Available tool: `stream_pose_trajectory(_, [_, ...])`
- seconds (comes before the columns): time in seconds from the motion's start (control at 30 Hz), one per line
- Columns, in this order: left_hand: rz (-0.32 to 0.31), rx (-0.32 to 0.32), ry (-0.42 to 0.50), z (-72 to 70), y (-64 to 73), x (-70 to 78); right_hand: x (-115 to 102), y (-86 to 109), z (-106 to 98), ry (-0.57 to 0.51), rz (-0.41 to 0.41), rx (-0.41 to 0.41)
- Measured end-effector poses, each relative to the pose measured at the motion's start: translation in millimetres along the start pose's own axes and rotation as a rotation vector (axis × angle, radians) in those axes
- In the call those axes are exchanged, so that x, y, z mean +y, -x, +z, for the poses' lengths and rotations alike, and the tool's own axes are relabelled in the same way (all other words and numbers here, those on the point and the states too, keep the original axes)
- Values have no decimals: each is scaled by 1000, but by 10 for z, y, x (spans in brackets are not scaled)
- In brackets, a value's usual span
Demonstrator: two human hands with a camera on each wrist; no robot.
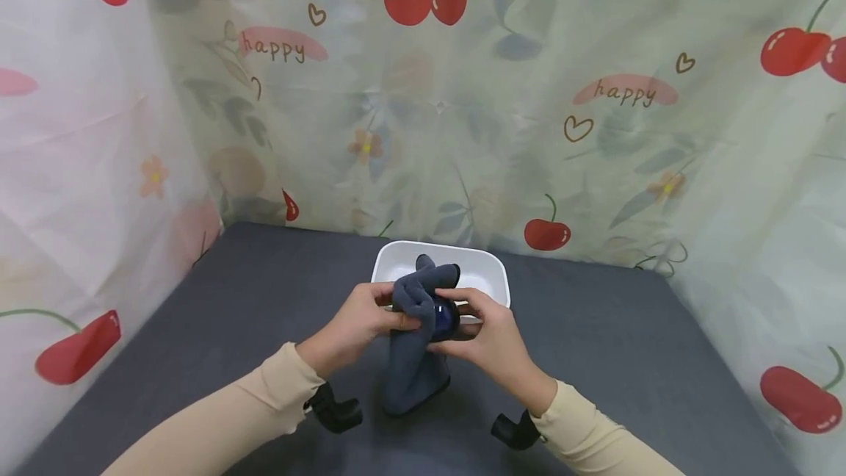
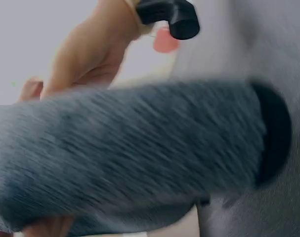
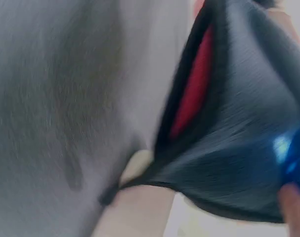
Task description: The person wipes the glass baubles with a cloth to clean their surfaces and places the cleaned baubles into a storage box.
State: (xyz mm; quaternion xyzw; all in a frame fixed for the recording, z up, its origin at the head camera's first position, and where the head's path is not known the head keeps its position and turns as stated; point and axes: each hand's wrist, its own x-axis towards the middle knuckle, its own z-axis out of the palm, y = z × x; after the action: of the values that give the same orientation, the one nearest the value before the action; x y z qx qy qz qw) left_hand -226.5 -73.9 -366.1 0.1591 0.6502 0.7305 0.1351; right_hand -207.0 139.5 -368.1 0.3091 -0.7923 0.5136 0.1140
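Observation:
My left hand (image 1: 370,314) grips a thick grey-blue cloth (image 1: 416,369) with black edging, bunched at the top and hanging below the fingers. A red strip shows inside a fold of the cloth (image 3: 229,113) in the right wrist view. With fingers and thumb curled, my right hand (image 1: 485,329) holds a dark blue, glossy round object (image 1: 446,318) against the cloth. Much of that object is hidden by cloth and fingers, so I cannot tell its kind. In the left wrist view the blurred cloth (image 2: 130,143) covers most of the left hand (image 2: 85,59).
Just beyond the hands stands a white rectangular basin (image 1: 492,270) on the dark grey tabletop (image 1: 595,344). A curtain (image 1: 436,109) printed with cherries and leaves closes off the back and sides. Black camera mounts (image 1: 337,410) sit under both wrists.

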Motion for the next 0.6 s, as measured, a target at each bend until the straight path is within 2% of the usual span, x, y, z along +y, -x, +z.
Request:
stream_pose_trajectory(0.07, [-19,2,82,-22,-5,-15,12,4,-17,-160,65,1])
stream_pose_trajectory(0.13, [-26,0,145,-30,-8,-27,18,2,-26,-212,83,17])
stream_pose_trajectory(0.2, [-17,-4,135,-18,-7,-38,17,-3,-27,-108,25,35])
stream_pose_trajectory(0.33, [26,-15,-28,40,-3,-44,-2,-3,-18,310,-147,55])
stream_pose_trajectory(0.37, [34,-12,-64,52,-4,-48,-6,1,-18,382,-179,54])
stream_pose_trajectory(0.43, [29,-6,-92,61,-9,-54,-3,12,-19,422,-188,38])
stream_pose_trajectory(0.5, [2,1,-49,44,-21,-69,13,19,-25,317,-136,26])
stream_pose_trajectory(0.6, [-46,4,76,0,-39,-84,30,30,-35,9,21,37])
